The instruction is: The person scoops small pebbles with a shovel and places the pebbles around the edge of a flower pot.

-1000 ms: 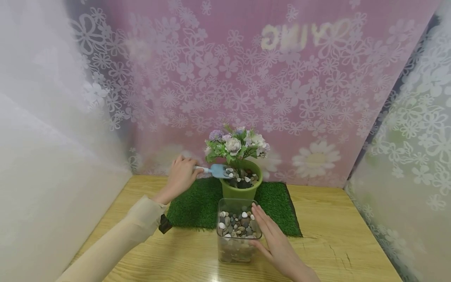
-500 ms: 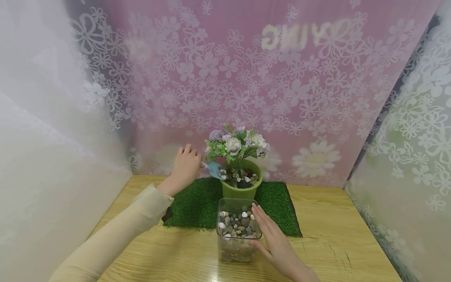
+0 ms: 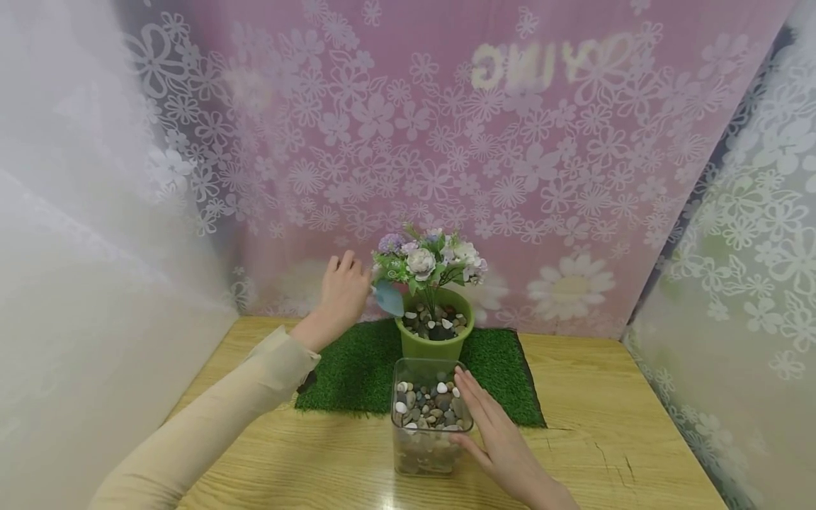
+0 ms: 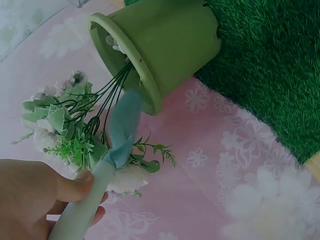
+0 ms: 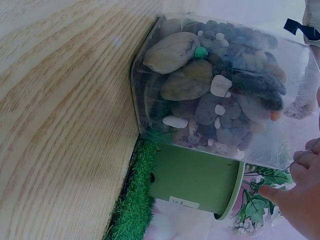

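Observation:
My left hand (image 3: 344,294) grips the white handle of a small toy garden trowel (image 4: 82,206), thumb along the handle in the left wrist view. Its light blue blade (image 3: 388,299) hangs steeply tilted at the left rim of a green flowerpot (image 3: 435,348); no stones show on it. Pebbles (image 3: 447,324) lie inside the pot around the stems of a bunch of white and purple flowers (image 3: 422,263). Fingers straight, my right hand (image 3: 500,443) rests against the right side of a clear square container (image 3: 423,460) that holds many mixed pebbles (image 3: 432,407).
The pot stands on a green artificial grass mat (image 3: 350,375), laid on a wooden table (image 3: 593,425). Behind it hangs a pink floral curtain (image 3: 408,156). Pale sheets (image 3: 95,269) close off the left and right sides.
My left hand has moved up and slightly right, tipping the trowel from level to steep. The pebbles on its blade have gone into the pot. My right hand and the container have stayed put.

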Demonstrator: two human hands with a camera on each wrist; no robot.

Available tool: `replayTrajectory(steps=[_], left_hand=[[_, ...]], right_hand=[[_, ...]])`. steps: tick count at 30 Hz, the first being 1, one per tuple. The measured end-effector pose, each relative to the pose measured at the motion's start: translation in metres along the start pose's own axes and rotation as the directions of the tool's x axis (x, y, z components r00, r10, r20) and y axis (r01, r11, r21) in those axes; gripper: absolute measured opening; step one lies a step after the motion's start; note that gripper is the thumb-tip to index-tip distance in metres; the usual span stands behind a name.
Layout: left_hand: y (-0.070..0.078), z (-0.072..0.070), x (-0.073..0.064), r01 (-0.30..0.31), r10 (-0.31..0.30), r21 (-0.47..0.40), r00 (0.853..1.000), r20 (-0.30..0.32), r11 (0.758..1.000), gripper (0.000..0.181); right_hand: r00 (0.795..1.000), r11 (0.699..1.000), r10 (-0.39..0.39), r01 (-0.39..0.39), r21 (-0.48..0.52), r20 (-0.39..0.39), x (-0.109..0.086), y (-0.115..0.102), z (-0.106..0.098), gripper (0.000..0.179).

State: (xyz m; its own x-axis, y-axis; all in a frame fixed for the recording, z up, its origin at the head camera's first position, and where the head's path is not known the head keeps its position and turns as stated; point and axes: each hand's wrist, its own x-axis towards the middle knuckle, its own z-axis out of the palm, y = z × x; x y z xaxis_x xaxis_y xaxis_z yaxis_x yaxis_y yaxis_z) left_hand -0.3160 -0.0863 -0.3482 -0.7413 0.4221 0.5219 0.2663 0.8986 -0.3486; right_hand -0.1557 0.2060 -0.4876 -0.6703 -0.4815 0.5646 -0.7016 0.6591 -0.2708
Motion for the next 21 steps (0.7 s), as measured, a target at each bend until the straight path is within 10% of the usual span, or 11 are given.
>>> replayTrajectory(steps=[12, 21], left_hand=[[-0.022, 0.005, -0.030, 0.185, -0.142, -0.348, 0.979, 0.146, 0.919, 0.026], [-0.027, -0.015, -0.059, 0.162, -0.117, -0.439, 0.985, 0.129, 0.884, 0.031]], right_hand=[[1.000, 1.000, 0.005, -0.005, 0.013, -0.004, 0.000, -0.001, 0.001, 0.083], [1.000, 1.000, 0.009, -0.009, 0.006, 0.000, 0.001, -0.001, 0.000, 0.083]])
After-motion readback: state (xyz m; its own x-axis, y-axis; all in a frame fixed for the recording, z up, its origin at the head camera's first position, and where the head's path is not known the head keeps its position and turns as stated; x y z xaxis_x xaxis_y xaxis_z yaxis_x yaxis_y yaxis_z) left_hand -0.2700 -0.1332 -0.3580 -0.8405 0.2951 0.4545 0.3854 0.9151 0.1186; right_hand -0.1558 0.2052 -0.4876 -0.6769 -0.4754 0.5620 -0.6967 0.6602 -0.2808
